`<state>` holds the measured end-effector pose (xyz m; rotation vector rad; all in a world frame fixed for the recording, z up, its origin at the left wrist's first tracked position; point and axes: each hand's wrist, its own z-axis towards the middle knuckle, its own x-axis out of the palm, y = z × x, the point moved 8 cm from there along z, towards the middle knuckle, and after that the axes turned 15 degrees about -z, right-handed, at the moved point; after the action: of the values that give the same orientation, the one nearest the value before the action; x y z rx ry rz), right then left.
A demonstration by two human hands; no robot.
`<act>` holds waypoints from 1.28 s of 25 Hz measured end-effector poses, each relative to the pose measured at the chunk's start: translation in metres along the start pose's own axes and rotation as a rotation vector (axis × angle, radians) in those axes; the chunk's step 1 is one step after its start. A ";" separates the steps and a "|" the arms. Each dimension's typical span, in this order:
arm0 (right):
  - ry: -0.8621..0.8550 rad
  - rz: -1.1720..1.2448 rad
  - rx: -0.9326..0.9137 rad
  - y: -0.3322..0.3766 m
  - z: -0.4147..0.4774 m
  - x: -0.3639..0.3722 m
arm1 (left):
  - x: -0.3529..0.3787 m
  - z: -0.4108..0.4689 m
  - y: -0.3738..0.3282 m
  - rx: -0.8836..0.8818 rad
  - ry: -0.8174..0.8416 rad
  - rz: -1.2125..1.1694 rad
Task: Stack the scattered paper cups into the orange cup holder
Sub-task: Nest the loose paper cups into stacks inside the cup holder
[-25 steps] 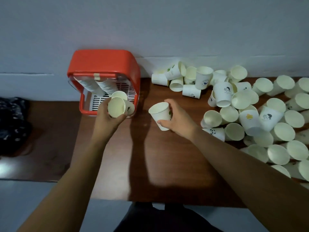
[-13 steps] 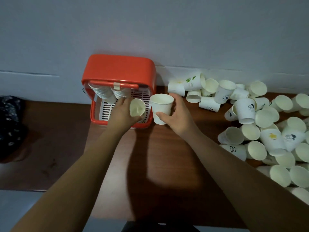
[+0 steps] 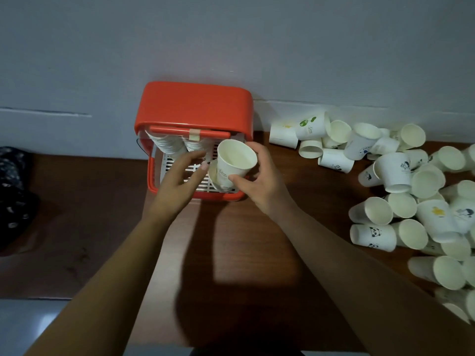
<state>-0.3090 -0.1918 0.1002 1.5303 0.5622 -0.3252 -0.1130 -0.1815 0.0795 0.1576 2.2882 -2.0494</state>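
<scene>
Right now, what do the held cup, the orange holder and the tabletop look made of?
Cup in the right hand: thin paper, matte off-white, rolled rim, faint print on the wall. Orange holder: moulded plastic by the look, smooth with a soft sheen and rounded corners. Tabletop: brown wood or wood-look laminate, slightly glossy; cannot tell which.

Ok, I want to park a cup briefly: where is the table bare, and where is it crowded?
The table is bare between the orange holder and the dark cloth, and from the holder's front to the near edge. Crowded: the cup pile at right.
</scene>
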 end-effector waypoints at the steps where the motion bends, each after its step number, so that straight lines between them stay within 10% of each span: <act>1: -0.008 -0.015 -0.010 0.003 0.001 0.004 | 0.000 0.001 -0.006 0.016 0.013 -0.034; 10: 0.076 -0.404 -0.041 -0.023 0.007 0.041 | 0.018 0.021 0.034 -0.009 0.125 0.109; 19: 0.118 -0.309 0.135 -0.041 0.001 0.041 | 0.027 0.027 0.047 -0.040 0.179 0.214; 24: 0.079 -0.430 0.297 -0.051 -0.030 0.003 | 0.015 -0.014 0.024 0.161 -0.046 0.262; 32: -0.158 -0.726 0.436 -0.128 -0.166 -0.151 | 0.160 -0.055 0.038 0.066 0.461 0.267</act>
<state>-0.5266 -0.0542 0.0813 1.6450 0.9561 -1.1772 -0.2660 -0.1179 0.0295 0.9751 2.2607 -2.1129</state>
